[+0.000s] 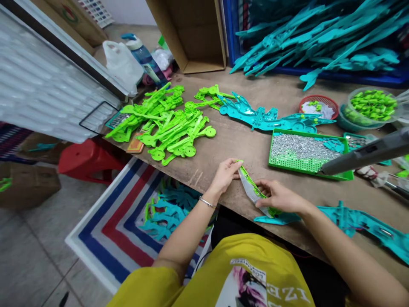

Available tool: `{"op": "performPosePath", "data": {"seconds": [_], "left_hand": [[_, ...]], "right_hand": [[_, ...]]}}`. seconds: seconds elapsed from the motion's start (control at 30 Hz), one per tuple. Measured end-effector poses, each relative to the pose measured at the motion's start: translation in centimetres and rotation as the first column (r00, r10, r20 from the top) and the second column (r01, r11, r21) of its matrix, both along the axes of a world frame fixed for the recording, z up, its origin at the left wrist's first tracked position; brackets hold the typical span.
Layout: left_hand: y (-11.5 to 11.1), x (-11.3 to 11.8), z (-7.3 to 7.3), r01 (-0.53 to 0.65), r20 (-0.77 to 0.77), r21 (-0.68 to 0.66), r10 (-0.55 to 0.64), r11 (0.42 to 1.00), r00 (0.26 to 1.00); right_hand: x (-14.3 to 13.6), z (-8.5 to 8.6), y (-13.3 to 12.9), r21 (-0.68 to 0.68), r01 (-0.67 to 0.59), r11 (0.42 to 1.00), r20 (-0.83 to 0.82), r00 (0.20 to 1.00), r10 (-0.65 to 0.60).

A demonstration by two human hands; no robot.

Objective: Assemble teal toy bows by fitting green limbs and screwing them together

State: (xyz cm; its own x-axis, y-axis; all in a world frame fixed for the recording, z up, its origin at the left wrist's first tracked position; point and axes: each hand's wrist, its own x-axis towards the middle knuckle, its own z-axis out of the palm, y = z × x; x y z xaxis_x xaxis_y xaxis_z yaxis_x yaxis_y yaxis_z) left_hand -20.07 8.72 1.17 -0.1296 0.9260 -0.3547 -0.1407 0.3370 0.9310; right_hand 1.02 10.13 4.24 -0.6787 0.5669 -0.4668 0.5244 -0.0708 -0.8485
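Note:
A narrow bright green plastic part with a whitish translucent sheet-like piece along it [250,187] is held between my two hands, just above the table's front edge. My left hand [226,174] pinches its upper end between thumb and fingers. Lower down, my right hand [277,195] closes round the other end, hiding some of it. A teal plastic part [281,218] lies under and beside my right hand. Another long teal part [367,224] with metal bits rests to the right, partly behind my right forearm.
Bright green parts [179,132] lie piled at left, beside a teal assembly [258,117]. A green tray of small metal pieces [276,161] stands right, with a dark grey tool [364,153] reaching over it. A red basket [335,104], a bowl of green pieces [396,113] and a blue crate [234,42] stand behind.

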Motion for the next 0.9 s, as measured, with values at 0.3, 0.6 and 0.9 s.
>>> {"op": "performPosePath", "data": {"seconds": [0.3, 0.6, 0.9], "left_hand": [[7.2, -7.9, 3.9, -0.093, -0.583, 0.217, 0.205, 0.972, 0.786], [23.8, -17.7, 6.4, 0.057, -0.993, -0.118, -0.117, 0.991, -0.017], [26.6, -18.5, 6.6, 0.242, -0.976, -0.205, -0.179, 0.949, -0.124]], "right_hand": [[2.6, -0.2, -0.5, 0.260, 0.133, 0.956, -0.039, 0.991, -0.127], [3.9, -1.9, 0.5, 0.040, 0.280, 0.959, -0.114, 0.955, -0.274], [3.8, -2.1, 0.3, 0.045, 0.322, 0.946, -0.147, 0.938, -0.313]]}}
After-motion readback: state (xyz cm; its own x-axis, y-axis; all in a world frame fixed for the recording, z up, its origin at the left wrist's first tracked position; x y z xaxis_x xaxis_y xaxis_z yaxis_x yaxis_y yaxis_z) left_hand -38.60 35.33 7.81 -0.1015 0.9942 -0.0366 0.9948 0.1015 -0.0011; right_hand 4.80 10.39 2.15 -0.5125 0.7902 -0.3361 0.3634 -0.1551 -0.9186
